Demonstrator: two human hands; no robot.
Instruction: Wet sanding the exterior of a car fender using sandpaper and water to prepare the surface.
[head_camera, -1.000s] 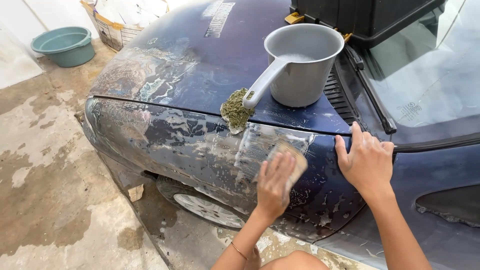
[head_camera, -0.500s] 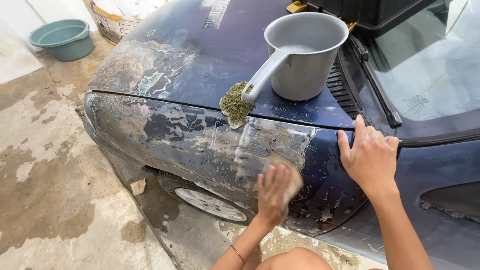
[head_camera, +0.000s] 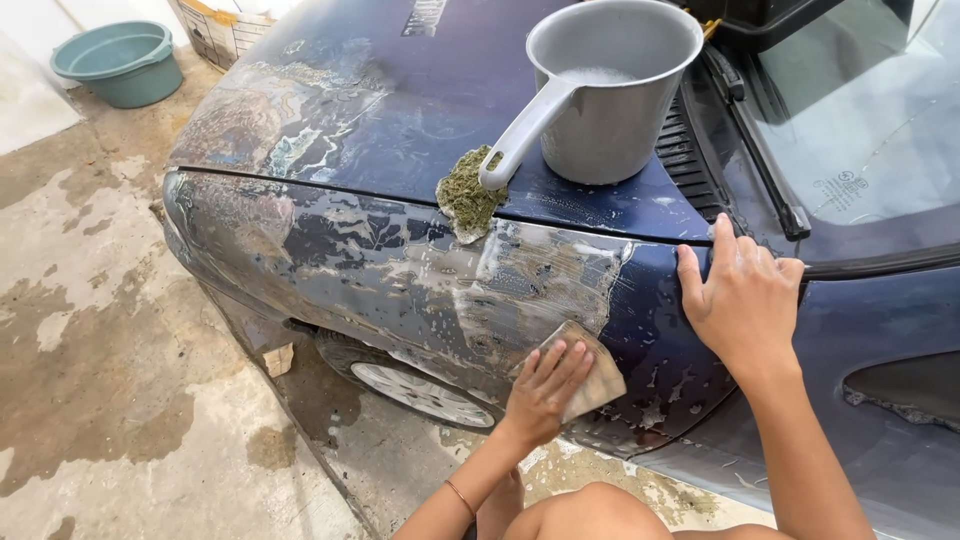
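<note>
Left hand (head_camera: 545, 388) slid lower, pressing sandpaper (head_camera: 590, 372) flat on fender (head_camera: 380, 260); right hand (head_camera: 745, 295) spread above.

The sanding sheet (head_camera: 590, 375) is half lost under the left hand (head_camera: 545, 385), whose fingers cover its near side; which face meets the fender (head_camera: 400, 270) can't be made out. Just below the fender, the front wheel (head_camera: 415, 390) shows only a sliver of rim under the arch. Up past the fender, the grey dipper (head_camera: 610, 95) loses its rim at the top edge, and its handle end hides part of the green scouring pad (head_camera: 468, 195). Far beyond the fender, the teal basin (head_camera: 120, 65) and the basket (head_camera: 225, 30) are clipped at the top. Right of the fender, the windscreen (head_camera: 860, 120) runs out of frame, its sticker too small to read. The right hand (head_camera: 745, 295) hides the panel edge beneath its palm.
</note>
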